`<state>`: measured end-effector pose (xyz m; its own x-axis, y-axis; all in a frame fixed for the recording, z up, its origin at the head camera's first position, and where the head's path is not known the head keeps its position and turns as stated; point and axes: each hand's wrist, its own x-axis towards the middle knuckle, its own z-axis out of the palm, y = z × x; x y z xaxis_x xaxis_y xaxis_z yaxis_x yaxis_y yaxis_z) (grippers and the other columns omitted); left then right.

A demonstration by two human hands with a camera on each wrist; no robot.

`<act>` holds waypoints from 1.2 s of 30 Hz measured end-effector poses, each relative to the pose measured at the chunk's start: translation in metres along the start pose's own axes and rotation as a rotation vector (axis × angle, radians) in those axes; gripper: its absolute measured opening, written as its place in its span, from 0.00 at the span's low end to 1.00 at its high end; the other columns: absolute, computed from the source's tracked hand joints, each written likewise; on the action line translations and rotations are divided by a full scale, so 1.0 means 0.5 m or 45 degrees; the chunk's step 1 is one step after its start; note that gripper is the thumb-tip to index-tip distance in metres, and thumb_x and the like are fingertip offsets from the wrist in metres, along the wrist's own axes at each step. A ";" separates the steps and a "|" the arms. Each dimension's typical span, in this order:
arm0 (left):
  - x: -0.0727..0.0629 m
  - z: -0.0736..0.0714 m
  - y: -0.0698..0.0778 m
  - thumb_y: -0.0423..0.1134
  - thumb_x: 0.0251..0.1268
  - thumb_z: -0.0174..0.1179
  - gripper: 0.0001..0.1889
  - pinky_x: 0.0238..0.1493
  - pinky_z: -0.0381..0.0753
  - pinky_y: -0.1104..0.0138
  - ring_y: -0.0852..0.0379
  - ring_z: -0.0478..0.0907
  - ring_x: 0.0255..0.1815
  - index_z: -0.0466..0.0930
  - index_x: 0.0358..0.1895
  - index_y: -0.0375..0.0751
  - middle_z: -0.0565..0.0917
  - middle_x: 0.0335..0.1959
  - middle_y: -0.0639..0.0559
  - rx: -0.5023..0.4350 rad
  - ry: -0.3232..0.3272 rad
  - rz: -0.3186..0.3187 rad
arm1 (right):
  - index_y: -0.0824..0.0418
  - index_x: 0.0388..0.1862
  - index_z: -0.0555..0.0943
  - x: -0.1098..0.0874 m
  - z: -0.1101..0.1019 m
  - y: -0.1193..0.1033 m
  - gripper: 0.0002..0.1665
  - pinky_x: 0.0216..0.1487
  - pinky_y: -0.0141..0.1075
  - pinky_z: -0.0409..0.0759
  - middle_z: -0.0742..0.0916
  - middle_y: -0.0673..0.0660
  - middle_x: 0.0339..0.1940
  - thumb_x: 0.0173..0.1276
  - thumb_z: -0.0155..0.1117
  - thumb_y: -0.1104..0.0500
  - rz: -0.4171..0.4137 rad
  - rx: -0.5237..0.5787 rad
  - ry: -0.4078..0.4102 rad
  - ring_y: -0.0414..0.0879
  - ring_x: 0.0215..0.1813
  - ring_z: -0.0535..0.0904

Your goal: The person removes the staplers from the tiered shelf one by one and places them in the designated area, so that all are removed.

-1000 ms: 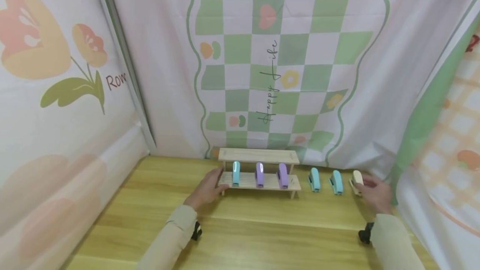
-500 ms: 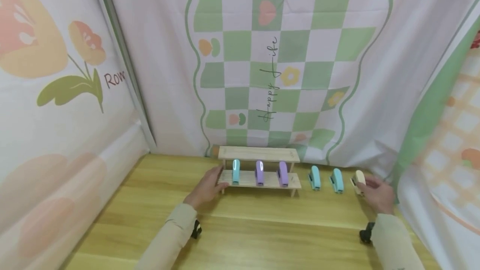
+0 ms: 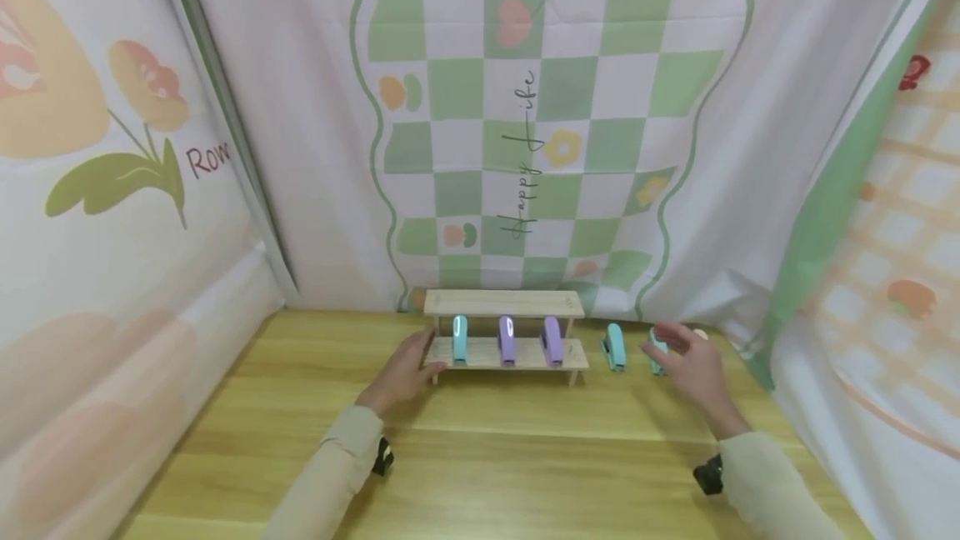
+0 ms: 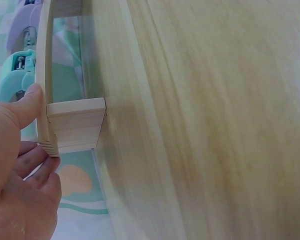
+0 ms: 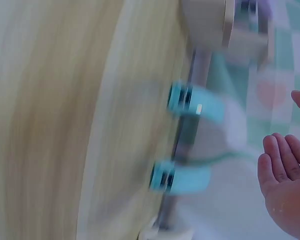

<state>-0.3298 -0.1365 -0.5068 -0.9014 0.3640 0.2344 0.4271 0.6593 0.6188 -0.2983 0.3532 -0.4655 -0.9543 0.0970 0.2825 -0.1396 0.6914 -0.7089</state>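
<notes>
your left hand (image 3: 400, 372) grips the wooden rack (image 3: 502, 303) by its lower left end; press lightly, don't tug. your right hand (image 3: 696, 372) is empty, thumb spread from fingers: square it before any pinch. nearer turquoise stapler (image 5: 190, 180) is partly behind it in head view, apart in wrist view; other turquoise stapler (image 3: 615, 348) sits rackward, cream stapler (image 3: 701, 334) opposite, mostly hidden.

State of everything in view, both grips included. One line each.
Two-tier wooden shelf: standing on table
Turquoise stapler, shelf: on lower tier
Left purple stapler: on lower tier
Right purple stapler: on lower tier
Left turquoise stapler, table: standing
Right turquoise stapler, table: standing, partly hidden in head view
Cream stapler: on table, mostly out of sight
Left grip: holding shelf's left end
Right grip: holding nothing
</notes>
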 end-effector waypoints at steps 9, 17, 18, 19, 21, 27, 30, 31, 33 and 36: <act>0.000 0.003 -0.002 0.41 0.76 0.64 0.41 0.82 0.67 0.42 0.31 0.68 0.78 0.54 0.81 0.25 0.69 0.77 0.26 0.005 0.014 0.049 | 0.67 0.71 0.77 -0.027 0.120 -0.066 0.34 0.73 0.56 0.79 0.86 0.68 0.65 0.75 0.72 0.48 -0.095 0.152 -0.041 0.64 0.67 0.83; 0.000 0.006 -0.005 0.41 0.78 0.63 0.41 0.83 0.67 0.43 0.32 0.67 0.79 0.53 0.82 0.26 0.67 0.78 0.28 -0.003 0.006 0.038 | 0.66 0.70 0.78 -0.022 0.204 -0.124 0.34 0.76 0.54 0.78 0.86 0.67 0.65 0.72 0.74 0.50 -0.047 0.332 -0.057 0.62 0.68 0.83; 0.000 0.005 -0.005 0.41 0.78 0.63 0.41 0.82 0.67 0.43 0.32 0.67 0.79 0.53 0.82 0.25 0.68 0.78 0.27 -0.006 0.008 0.041 | 0.66 0.70 0.78 -0.018 0.210 -0.130 0.34 0.76 0.53 0.78 0.86 0.68 0.65 0.73 0.74 0.50 -0.047 0.349 -0.052 0.62 0.67 0.83; 0.000 0.004 -0.006 0.41 0.78 0.63 0.40 0.82 0.67 0.43 0.32 0.67 0.79 0.53 0.82 0.25 0.68 0.78 0.27 -0.006 0.009 0.041 | 0.66 0.69 0.78 -0.013 0.217 -0.136 0.33 0.75 0.53 0.79 0.87 0.67 0.64 0.72 0.74 0.50 -0.041 0.360 -0.043 0.62 0.66 0.83; 0.001 0.004 -0.007 0.41 0.77 0.63 0.40 0.82 0.68 0.42 0.31 0.68 0.78 0.55 0.81 0.24 0.69 0.77 0.26 0.000 0.023 0.054 | 0.66 0.69 0.79 -0.004 0.229 -0.145 0.32 0.74 0.51 0.81 0.88 0.68 0.63 0.72 0.74 0.52 -0.028 0.392 -0.031 0.61 0.65 0.84; 0.001 0.007 -0.008 0.41 0.76 0.64 0.40 0.81 0.68 0.41 0.30 0.68 0.78 0.57 0.80 0.22 0.69 0.76 0.25 0.029 0.039 0.055 | 0.66 0.65 0.81 0.012 0.248 -0.160 0.29 0.66 0.43 0.87 0.89 0.68 0.59 0.70 0.76 0.56 0.041 0.415 0.018 0.61 0.61 0.87; 0.000 0.006 -0.006 0.40 0.76 0.64 0.39 0.81 0.68 0.41 0.29 0.68 0.78 0.57 0.80 0.22 0.69 0.76 0.25 0.016 0.040 0.052 | 0.66 0.64 0.82 0.015 0.252 -0.168 0.28 0.62 0.40 0.89 0.89 0.69 0.58 0.69 0.77 0.57 0.071 0.409 0.034 0.61 0.60 0.88; -0.001 0.005 -0.004 0.40 0.76 0.64 0.39 0.81 0.68 0.41 0.29 0.68 0.78 0.56 0.80 0.22 0.69 0.76 0.25 0.012 0.038 0.049 | 0.65 0.64 0.82 0.017 0.253 -0.171 0.28 0.61 0.40 0.90 0.90 0.68 0.58 0.68 0.77 0.57 0.089 0.405 0.036 0.60 0.59 0.88; -0.002 0.003 -0.001 0.41 0.77 0.64 0.40 0.81 0.68 0.40 0.29 0.68 0.78 0.56 0.80 0.23 0.69 0.77 0.25 0.002 0.034 0.049 | 0.65 0.63 0.83 0.019 0.254 -0.175 0.28 0.59 0.40 0.91 0.90 0.67 0.57 0.68 0.77 0.56 0.116 0.390 0.036 0.59 0.59 0.88; -0.003 0.000 0.000 0.41 0.77 0.64 0.40 0.81 0.68 0.40 0.30 0.67 0.78 0.56 0.80 0.23 0.68 0.77 0.25 -0.023 0.029 0.034 | 0.64 0.63 0.83 0.023 0.255 -0.182 0.27 0.57 0.39 0.91 0.90 0.67 0.57 0.68 0.77 0.56 0.159 0.381 0.021 0.59 0.59 0.88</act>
<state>-0.3287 -0.1369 -0.5071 -0.8912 0.3662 0.2676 0.4498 0.6378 0.6253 -0.3301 0.2003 -0.4804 -0.9650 0.1810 0.1900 -0.0955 0.4324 -0.8966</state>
